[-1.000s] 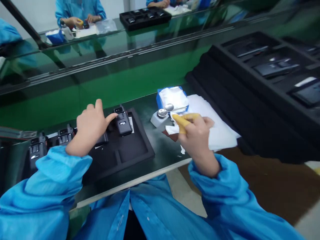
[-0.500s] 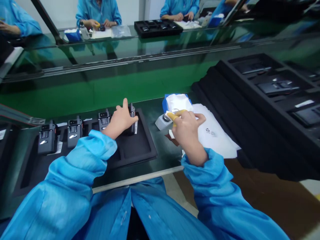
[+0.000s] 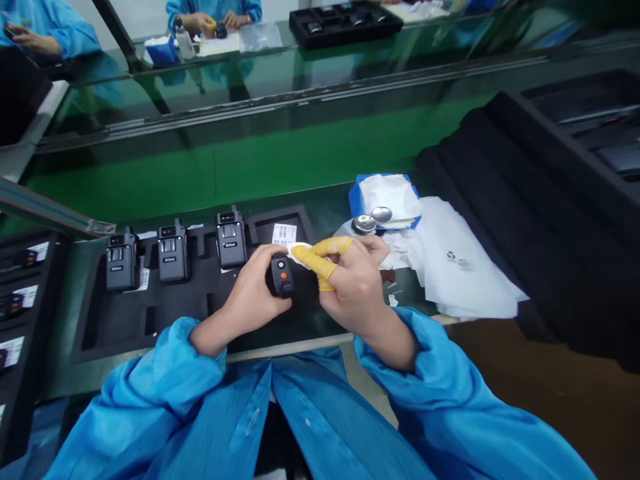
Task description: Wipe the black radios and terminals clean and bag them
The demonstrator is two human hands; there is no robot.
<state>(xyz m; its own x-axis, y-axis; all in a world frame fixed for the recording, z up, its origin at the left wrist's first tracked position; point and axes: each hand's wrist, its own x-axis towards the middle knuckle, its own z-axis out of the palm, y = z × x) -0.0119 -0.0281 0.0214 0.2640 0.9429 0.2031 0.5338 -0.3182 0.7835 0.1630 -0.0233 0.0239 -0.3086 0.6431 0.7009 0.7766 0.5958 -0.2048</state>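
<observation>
Clamped in left hand (image 3: 247, 293): radio (image 3: 281, 275), held over right end of tray (image 3: 120, 327), on side toward counter (image 3: 327, 210) near edge. Narrow button face turned up, running roughly from counter's far edge to near edge, near end slightly right. Full long axis foreshortened; cannot tell exact tilt. Nearer hand: left, wrapped from the left, fingers at far end, thumb at near end.

Key relation: wipe (image 3: 300, 255) just beside radio's far end, on right-hand side; cannot tell if touching. Pinched at tips of right hand (image 3: 357, 283), under yellow covers (image 3: 327, 267). Right hand pose: back up, wrist toward counter's near edge, fingertips pointing left at radio. Both hands close together, gripping different things.

Outward: in tray, three radios (image 3: 173, 251) in a row, antennas toward far edge; label (image 3: 284, 233) near far right corner. Right of tray, toward counter's far edge: blue box (image 3: 355, 198) topped with white sheets (image 3: 389, 200), metal lid (image 3: 363, 225) in front. Farther right: white bag (image 3: 455, 260), then black trays (image 3: 550, 153). Left of tray: another tray (image 3: 44, 320). Past far edge: co-worker's hand (image 3: 205, 25), well apart.
</observation>
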